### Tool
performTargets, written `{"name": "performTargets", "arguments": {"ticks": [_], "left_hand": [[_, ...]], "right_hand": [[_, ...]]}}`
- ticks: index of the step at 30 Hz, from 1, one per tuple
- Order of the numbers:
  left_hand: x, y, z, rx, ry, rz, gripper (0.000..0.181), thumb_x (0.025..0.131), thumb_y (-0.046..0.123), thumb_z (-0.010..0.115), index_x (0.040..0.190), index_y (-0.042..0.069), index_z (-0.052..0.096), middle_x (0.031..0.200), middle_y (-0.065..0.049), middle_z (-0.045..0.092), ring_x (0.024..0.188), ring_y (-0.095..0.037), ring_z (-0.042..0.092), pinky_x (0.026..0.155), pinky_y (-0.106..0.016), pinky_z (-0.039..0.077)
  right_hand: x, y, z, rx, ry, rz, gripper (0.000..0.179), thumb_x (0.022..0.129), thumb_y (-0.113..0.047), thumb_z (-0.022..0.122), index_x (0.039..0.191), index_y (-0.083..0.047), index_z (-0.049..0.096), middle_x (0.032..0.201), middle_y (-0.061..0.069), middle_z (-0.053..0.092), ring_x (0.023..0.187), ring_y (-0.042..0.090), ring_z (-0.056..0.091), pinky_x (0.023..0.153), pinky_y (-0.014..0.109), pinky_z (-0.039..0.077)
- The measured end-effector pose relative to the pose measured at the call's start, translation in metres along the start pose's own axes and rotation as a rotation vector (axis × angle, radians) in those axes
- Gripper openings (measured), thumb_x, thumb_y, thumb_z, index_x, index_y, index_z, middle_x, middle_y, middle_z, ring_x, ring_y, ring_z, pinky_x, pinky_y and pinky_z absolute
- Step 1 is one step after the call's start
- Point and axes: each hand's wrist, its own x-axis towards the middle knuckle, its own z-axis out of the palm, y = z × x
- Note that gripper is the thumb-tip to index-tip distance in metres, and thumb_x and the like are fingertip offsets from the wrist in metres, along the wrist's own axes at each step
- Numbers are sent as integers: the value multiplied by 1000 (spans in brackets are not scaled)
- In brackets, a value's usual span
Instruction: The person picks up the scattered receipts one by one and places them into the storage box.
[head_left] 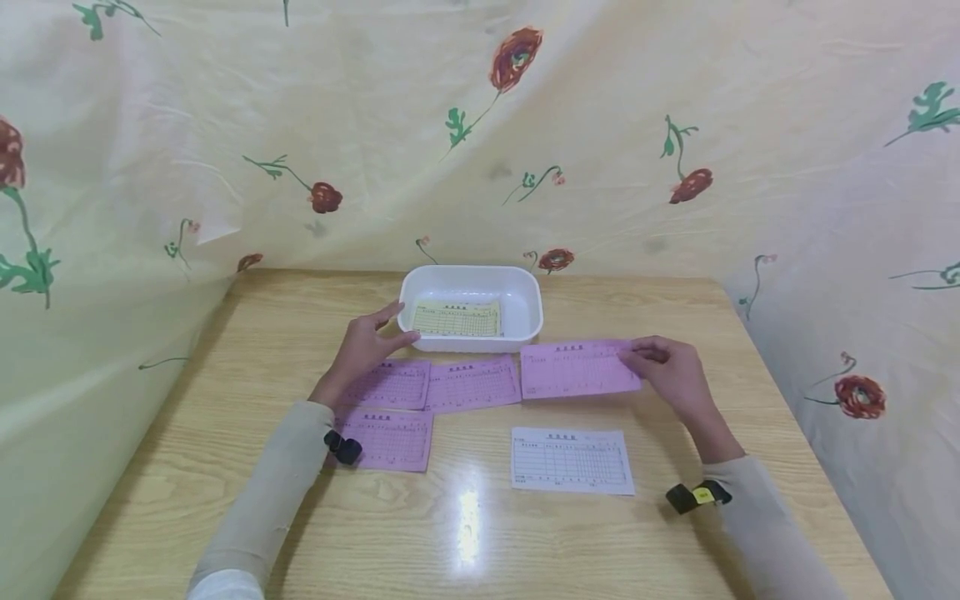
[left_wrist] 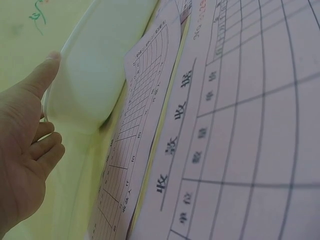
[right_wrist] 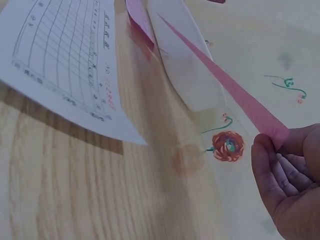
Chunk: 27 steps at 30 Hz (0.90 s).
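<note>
My right hand (head_left: 673, 375) pinches the right end of a pink receipt slip (head_left: 577, 369) between thumb and fingers. Seen edge-on in the right wrist view, this slip (right_wrist: 235, 92) is raised off the table. My left hand (head_left: 365, 343) holds the near left corner of a white plastic tub (head_left: 528, 321), its thumb at the rim in the left wrist view. Inside the tub lies a yellow receipt slip (head_left: 457, 319). Under and beside the left forearm are pink slips (head_left: 393, 442), partly covered. Another pink slip (head_left: 474, 383) lies in front of the tub.
A white receipt slip (head_left: 572, 461) lies on the wood-grain table (head_left: 420, 533), nearer to me on the right. Floral cloth (head_left: 420, 125) hangs behind the table and along both sides. Each wrist wears a black strap.
</note>
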Motion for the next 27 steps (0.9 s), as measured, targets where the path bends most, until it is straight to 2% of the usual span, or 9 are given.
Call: {"name": "performTargets", "arguments": {"ticks": [7,14,19,27], "left_hand": [[0,-1,0,3,2,-5,85,84,53,80,153,15,46,162,-7,38,148,-35,38,120,-52,37],[0,-1,0,9,-2,-31,85,85,52,80,153,16,45,163,-3,37,148,-35,37,120,-52,36],[-1,0,-1,11,2,-36,86,84,53,80,153,16,45,162,-1,38,148,-35,37,121,-51,36],[0,0,0,13,2,-30,86,84,54,80,153,16,46,161,-1,38,148,-34,38,121,-52,36]], "right_hand": [[3,-6,-1,42,-7,64,43,98,-34,71,122,2,68,110,20,73,85,6,70,75,18,61],[3,-15,-4,61,-48,82,43,99,-32,70,125,1,67,113,19,73,87,7,70,77,19,61],[3,-20,-5,59,-57,71,39,99,-32,69,123,-1,68,113,19,73,89,9,71,77,18,60],[9,-31,-4,91,-20,39,38,98,-30,72,120,0,70,110,17,73,88,8,71,77,18,61]]}}
